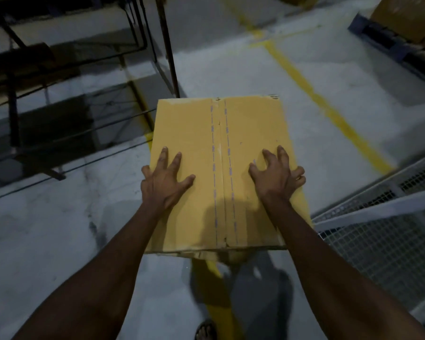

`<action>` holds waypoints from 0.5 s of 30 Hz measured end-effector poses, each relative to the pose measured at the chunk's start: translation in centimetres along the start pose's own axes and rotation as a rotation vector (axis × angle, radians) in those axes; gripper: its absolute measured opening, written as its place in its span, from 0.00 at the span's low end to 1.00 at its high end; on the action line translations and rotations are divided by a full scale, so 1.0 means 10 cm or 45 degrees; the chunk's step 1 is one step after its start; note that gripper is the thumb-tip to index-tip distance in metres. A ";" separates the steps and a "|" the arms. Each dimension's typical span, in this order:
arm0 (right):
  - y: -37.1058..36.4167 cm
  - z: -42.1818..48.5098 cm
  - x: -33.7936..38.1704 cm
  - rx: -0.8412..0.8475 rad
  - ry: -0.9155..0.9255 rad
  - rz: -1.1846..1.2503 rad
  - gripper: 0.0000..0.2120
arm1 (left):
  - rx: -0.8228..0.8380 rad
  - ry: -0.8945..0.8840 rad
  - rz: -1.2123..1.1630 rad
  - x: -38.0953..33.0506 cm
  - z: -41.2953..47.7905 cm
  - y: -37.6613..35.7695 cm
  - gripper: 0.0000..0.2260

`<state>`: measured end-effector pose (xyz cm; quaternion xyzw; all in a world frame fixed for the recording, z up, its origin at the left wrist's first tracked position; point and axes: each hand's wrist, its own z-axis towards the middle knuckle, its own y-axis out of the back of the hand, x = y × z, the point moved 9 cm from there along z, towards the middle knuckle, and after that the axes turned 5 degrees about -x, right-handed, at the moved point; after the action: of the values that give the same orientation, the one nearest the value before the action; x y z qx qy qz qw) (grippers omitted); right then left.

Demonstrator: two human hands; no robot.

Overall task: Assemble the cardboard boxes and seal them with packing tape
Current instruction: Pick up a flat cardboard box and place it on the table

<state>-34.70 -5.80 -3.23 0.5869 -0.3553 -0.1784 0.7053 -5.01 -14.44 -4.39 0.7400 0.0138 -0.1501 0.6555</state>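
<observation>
The box [194, 133] sits in the middle of the frame, the left hand [166, 179] spread flat on top and the right hand [276, 179] hooking its edge, so press down hard beside the tape [220, 143] to make it stick.

Cardboard box [189, 133]: yellow-tan.
Two purple dashed lines [214, 168] between your left hand [166, 179] and right hand [276, 176]; yellow stripe [329, 111] on grey floor [59, 229] beyond the right.

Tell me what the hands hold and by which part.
The cardboard box: left hand spread flat on its broad face near the left edge, right hand curled on that face, outer fingers hooked over the right edge.
</observation>
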 end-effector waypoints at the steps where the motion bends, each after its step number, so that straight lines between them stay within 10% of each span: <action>1: 0.30 0.02 0.00 -0.026 0.000 0.026 0.26 | -0.017 -0.006 -0.007 -0.13 -0.06 0.26 0.36; 15: 4.21 0.03 -0.90 -0.356 -0.019 0.294 0.29 | -0.390 -0.268 -0.004 -2.47 -1.48 3.25 0.36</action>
<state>-47.99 10.42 34.37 0.4371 -0.3972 -0.1481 0.7932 -18.52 -0.22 34.31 0.6119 -0.0311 -0.2238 0.7580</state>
